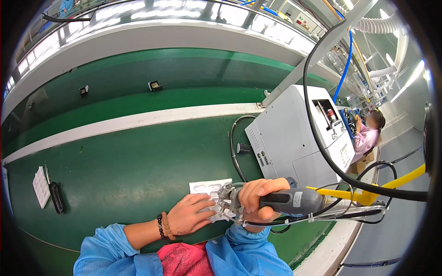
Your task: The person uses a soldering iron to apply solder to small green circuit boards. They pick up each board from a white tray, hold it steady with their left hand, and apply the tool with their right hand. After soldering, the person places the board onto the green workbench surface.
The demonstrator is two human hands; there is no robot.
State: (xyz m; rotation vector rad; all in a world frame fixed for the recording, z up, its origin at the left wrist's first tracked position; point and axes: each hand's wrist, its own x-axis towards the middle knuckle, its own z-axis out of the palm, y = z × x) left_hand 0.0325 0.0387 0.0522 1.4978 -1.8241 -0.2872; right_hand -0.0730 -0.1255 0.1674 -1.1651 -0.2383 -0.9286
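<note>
My right hand [255,195] is wrapped round a grey handheld electric screwdriver [294,201] lying nearly level. Its metal head [226,195] points left, over a white moulded tray [197,187] with shallow recesses. On the tray's near left part rests my left hand [189,214], fingers spread and close to the tool head. Whatever small part may lie beneath the tool head is hidden by it and by my fingers. A black cable and a clear hose trail from the tool toward the right.
A white boxy machine [290,133] stands at the right of the green bench [138,161]. Far left are another white tray [40,187] and a black object [56,198]. A yellow arm [405,177] and a black cable hang at right. Beyond the machine sits a person in pink [366,138].
</note>
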